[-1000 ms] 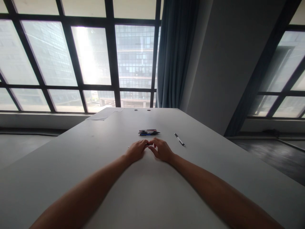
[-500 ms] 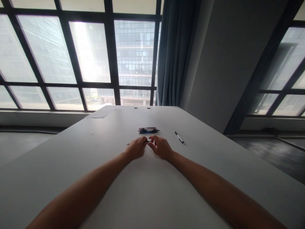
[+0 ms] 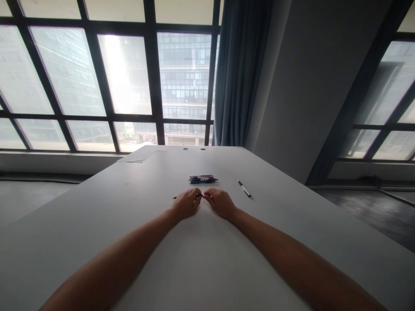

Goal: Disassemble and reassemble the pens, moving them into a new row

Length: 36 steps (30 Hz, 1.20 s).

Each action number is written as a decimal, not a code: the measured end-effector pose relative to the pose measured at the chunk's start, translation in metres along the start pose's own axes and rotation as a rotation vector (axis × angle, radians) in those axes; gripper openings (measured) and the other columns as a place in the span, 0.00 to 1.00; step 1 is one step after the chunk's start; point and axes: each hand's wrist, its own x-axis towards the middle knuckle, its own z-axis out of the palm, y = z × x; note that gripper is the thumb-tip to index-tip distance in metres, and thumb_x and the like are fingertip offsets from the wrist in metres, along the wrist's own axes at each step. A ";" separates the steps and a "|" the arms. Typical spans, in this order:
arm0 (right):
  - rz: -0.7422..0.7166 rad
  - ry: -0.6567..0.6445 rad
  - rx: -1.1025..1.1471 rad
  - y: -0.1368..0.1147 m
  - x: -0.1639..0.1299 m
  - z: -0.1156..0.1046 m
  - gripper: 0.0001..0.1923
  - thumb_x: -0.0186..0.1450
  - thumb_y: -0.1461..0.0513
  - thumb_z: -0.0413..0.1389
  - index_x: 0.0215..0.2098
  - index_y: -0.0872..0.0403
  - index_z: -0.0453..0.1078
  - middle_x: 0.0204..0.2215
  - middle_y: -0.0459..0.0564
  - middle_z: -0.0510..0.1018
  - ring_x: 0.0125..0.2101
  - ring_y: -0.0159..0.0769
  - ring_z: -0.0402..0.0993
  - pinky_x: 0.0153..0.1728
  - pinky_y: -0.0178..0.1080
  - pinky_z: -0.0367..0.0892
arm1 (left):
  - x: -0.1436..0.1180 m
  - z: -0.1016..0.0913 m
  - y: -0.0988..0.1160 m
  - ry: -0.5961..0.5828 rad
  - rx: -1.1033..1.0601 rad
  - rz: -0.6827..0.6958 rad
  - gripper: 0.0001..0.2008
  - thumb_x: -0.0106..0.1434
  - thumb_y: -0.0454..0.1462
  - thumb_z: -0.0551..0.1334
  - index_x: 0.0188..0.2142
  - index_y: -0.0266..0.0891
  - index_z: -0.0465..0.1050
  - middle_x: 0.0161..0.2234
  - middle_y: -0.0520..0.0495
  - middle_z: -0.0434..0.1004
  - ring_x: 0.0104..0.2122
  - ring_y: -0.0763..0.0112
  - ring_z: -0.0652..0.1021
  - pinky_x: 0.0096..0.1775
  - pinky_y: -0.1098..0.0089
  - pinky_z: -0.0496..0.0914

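Observation:
My left hand [image 3: 185, 204] and my right hand [image 3: 219, 202] rest side by side on the white table [image 3: 136, 207], fingertips meeting. Between them they pinch a thin dark pen [image 3: 175, 198]; its tip pokes out left of my left hand, and the rest is hidden by the fingers. Just beyond my hands lies a small bundle of pens [image 3: 202, 179], dark, blue and red. A single white and black pen [image 3: 244, 189] lies apart to the right.
Sheets of paper [image 3: 142, 154] lie at the table's far left corner, near two round cable holes [image 3: 193, 149]. Large windows and a blue curtain [image 3: 238, 73] stand behind the table. The table's right edge drops to dark floor.
My right hand's fingers, spread half a second ago, have closed again onto the pen's right end. The pen's tip now shows left of my left hand. The view shifted slightly.

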 end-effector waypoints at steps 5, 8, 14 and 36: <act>-0.023 0.018 0.035 0.000 -0.001 0.000 0.07 0.65 0.64 0.54 0.42 0.55 0.67 0.35 0.49 0.77 0.29 0.33 0.71 0.34 0.34 0.60 | 0.000 0.000 0.000 0.000 -0.014 -0.001 0.08 0.66 0.39 0.50 0.40 0.41 0.65 0.36 0.46 0.75 0.32 0.68 0.75 0.33 0.70 0.66; -0.019 -0.007 0.065 0.000 -0.001 -0.001 0.09 0.66 0.61 0.54 0.45 0.54 0.67 0.34 0.49 0.78 0.28 0.33 0.71 0.33 0.34 0.60 | 0.000 0.000 0.001 -0.008 -0.017 -0.008 0.08 0.66 0.39 0.50 0.41 0.41 0.66 0.36 0.46 0.75 0.33 0.68 0.75 0.33 0.70 0.66; -0.018 -0.011 0.037 -0.002 0.000 -0.003 0.07 0.67 0.61 0.52 0.40 0.54 0.71 0.33 0.49 0.78 0.30 0.33 0.72 0.33 0.33 0.61 | 0.000 -0.001 0.001 -0.024 0.011 -0.017 0.09 0.67 0.39 0.49 0.41 0.41 0.65 0.37 0.45 0.76 0.34 0.67 0.75 0.34 0.70 0.67; 0.176 0.039 0.002 0.004 0.001 -0.001 0.10 0.68 0.66 0.49 0.46 0.53 0.68 0.39 0.50 0.78 0.39 0.35 0.74 0.39 0.35 0.65 | 0.002 -0.003 0.003 -0.044 0.158 -0.110 0.14 0.66 0.47 0.52 0.38 0.40 0.67 0.34 0.45 0.77 0.33 0.63 0.77 0.34 0.67 0.66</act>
